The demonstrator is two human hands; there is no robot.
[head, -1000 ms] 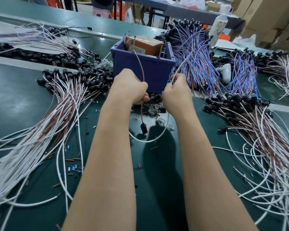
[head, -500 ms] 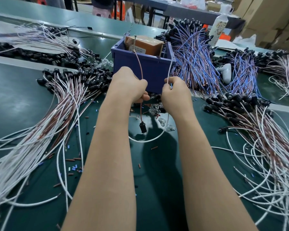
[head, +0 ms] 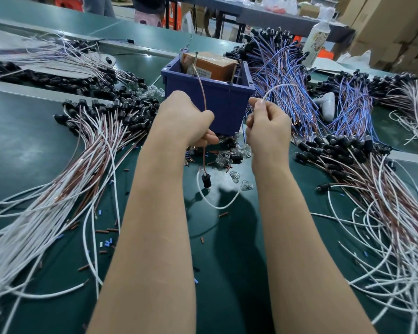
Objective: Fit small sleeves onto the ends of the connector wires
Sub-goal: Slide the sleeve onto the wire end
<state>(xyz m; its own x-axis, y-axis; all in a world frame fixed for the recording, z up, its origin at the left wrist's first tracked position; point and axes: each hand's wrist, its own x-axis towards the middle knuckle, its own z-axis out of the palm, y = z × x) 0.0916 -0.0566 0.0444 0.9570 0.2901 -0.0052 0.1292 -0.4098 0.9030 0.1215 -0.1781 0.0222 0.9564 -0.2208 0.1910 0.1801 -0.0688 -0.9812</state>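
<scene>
My left hand (head: 187, 119) grips a brown wire (head: 202, 92) whose free end curves up in front of the purple bin. Below the fist the black connector (head: 206, 181) hangs just above the green table. A white wire (head: 217, 205) loops from the connector under my hands and up to my right hand (head: 267, 124), which pinches it between thumb and forefinger. The white end (head: 279, 86) arcs up and to the right of that pinch. Whether a sleeve sits on either end is too small to tell.
A purple bin (head: 217, 102) with a brown box stands just behind my hands. Piles of brown-and-white wired connectors (head: 101, 131) lie left and right (head: 362, 165), blue-wired ones (head: 282, 75) behind. Clear bulbs (head: 237, 153) and loose small sleeves (head: 106, 231) scatter on the green table (head: 22, 141).
My right hand has slid along the white wire, so its free end now sticks out further up and right. The left hand stays put, and the connector hangs much as before.
</scene>
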